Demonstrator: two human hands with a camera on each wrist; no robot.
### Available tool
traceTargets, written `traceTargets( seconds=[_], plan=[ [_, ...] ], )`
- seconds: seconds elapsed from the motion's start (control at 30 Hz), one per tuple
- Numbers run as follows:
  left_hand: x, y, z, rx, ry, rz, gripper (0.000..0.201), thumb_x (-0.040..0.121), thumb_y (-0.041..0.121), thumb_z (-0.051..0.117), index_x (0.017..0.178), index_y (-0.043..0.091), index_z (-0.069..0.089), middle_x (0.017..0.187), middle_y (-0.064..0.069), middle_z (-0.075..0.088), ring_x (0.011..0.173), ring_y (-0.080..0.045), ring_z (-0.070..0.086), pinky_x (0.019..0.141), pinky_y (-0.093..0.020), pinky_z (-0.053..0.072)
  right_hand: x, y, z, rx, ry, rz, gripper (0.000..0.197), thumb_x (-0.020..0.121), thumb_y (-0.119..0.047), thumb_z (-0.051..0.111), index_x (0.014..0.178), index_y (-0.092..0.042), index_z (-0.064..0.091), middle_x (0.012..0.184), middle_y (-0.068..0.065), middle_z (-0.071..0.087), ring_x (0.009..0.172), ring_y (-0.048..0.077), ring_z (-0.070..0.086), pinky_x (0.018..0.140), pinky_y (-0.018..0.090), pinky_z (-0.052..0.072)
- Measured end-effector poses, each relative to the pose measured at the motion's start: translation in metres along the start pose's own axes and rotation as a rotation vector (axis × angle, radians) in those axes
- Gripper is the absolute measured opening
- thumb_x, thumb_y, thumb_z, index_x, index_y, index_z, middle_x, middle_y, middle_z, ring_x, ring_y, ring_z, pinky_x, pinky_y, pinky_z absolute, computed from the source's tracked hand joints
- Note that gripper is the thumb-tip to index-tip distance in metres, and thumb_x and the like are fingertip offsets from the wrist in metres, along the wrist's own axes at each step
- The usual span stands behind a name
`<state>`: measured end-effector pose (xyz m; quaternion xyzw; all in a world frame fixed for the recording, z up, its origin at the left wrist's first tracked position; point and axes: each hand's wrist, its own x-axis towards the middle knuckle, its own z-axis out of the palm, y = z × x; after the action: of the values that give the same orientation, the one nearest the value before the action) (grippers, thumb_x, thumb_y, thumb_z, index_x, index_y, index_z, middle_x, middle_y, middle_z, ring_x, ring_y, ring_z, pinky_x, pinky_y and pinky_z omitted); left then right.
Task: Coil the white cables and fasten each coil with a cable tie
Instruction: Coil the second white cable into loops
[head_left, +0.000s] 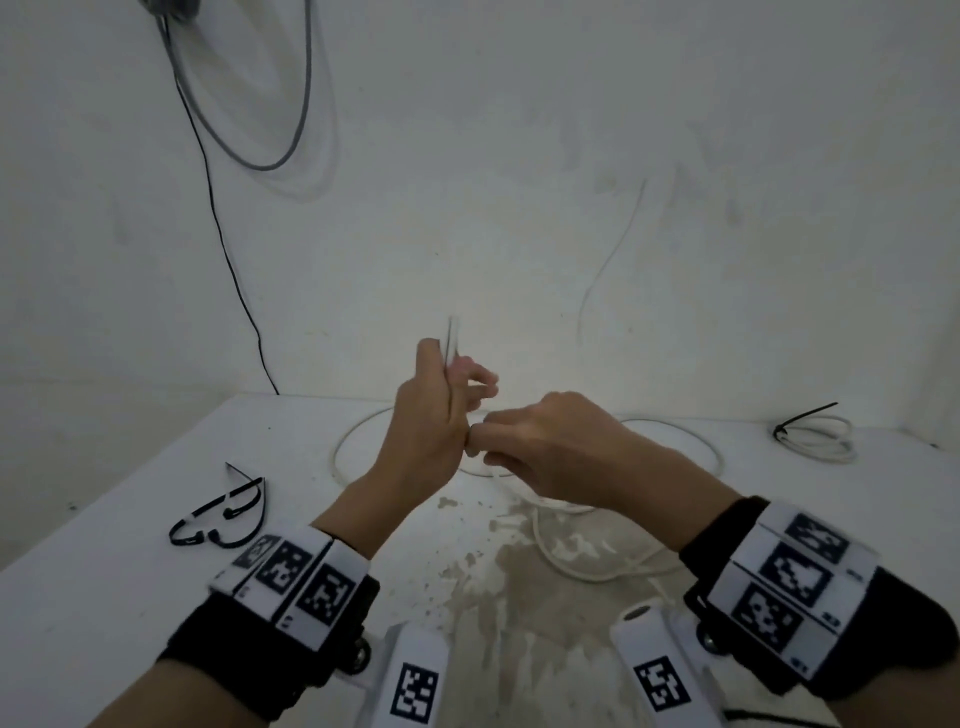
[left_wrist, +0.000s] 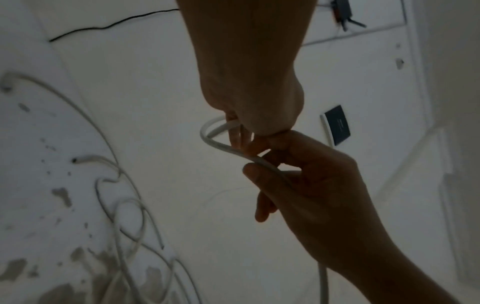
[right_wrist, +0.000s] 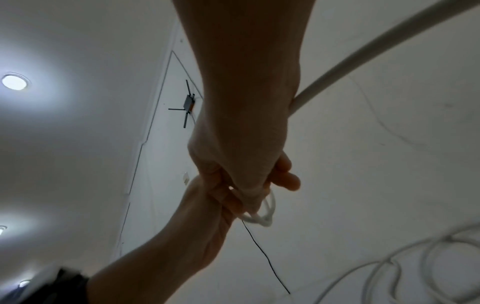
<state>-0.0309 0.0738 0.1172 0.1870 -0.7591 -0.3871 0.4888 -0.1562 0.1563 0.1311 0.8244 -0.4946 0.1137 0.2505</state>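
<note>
Head view, left hand (head_left: 431, 415) gripping folded white cable (head_left: 582, 564), right hand (head_left: 545, 449) pinching its next stretch, knuckles touching.

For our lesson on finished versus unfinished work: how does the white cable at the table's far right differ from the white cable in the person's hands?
The far-right cable lies coiled on the table with a black tie around it; nobody touches it. The held cable is gripped by the left hand and right hand, its length sprawling loose, with no tie on it. Both are white.
</note>
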Motion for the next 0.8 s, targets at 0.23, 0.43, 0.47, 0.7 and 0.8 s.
traceTargets(
  seconds=[0.23,0.43,0.47,0.7,0.8],
  plan=[
    [-0.009,0.004,0.002,0.133,-0.261,-0.112,0.04,0.101,0.036,0.03,0.072,0.013,0.046,0.049,0.003,0.051,0.035,-0.006,0.042,0.04,-0.026,0.033,0.0,0.011,-0.019,0.106,0.248,0.171,0.043,0.07,-0.058,0.057,0.069,-0.015,0.048,0.045,-0.008,0.034,0.04,0.016,0.025,0.043,0.013,0.015],
    [0.012,0.023,-0.02,-0.17,-0.471,-0.34,0.044,0.097,0.034,0.04,0.059,0.015,0.047,0.046,0.006,0.021,0.039,-0.007,0.013,0.039,-0.014,0.014,0.002,0.029,-0.018,0.304,0.222,0.36,0.056,0.068,-0.068,0.053,0.094,-0.021,0.069,0.062,-0.011,0.047,0.053,0.001,0.043,0.055,0.022,0.036],
    [0.014,0.024,-0.024,-0.212,-0.471,-0.367,0.039,0.094,0.031,0.046,0.058,0.016,0.045,0.046,0.006,0.02,0.038,-0.007,0.013,0.039,-0.013,0.013,0.001,0.031,-0.016,0.303,0.244,0.37,0.055,0.071,-0.067,0.052,0.095,-0.021,0.07,0.069,-0.009,0.051,0.058,0.003,0.047,0.058,0.021,0.038],
    [0.012,0.028,-0.035,-0.866,-0.39,-0.597,0.04,0.08,0.034,0.047,0.045,0.021,0.036,0.041,0.009,0.006,0.036,-0.01,0.001,0.033,-0.014,0.005,0.002,0.004,-0.013,1.19,0.187,0.684,0.05,0.08,-0.051,0.048,0.074,-0.003,0.06,0.058,0.004,0.06,0.059,0.017,0.064,0.061,0.026,0.052],
    [0.013,0.024,-0.035,-1.115,-0.279,-0.591,0.041,0.079,0.032,0.057,0.045,0.019,0.037,0.044,0.009,0.005,0.036,-0.01,0.002,0.032,-0.017,0.004,0.008,-0.008,-0.011,1.475,0.282,0.78,0.04,0.09,-0.046,0.045,0.078,-0.009,0.056,0.053,-0.002,0.048,0.052,0.016,0.056,0.052,0.03,0.051]
  ],
)
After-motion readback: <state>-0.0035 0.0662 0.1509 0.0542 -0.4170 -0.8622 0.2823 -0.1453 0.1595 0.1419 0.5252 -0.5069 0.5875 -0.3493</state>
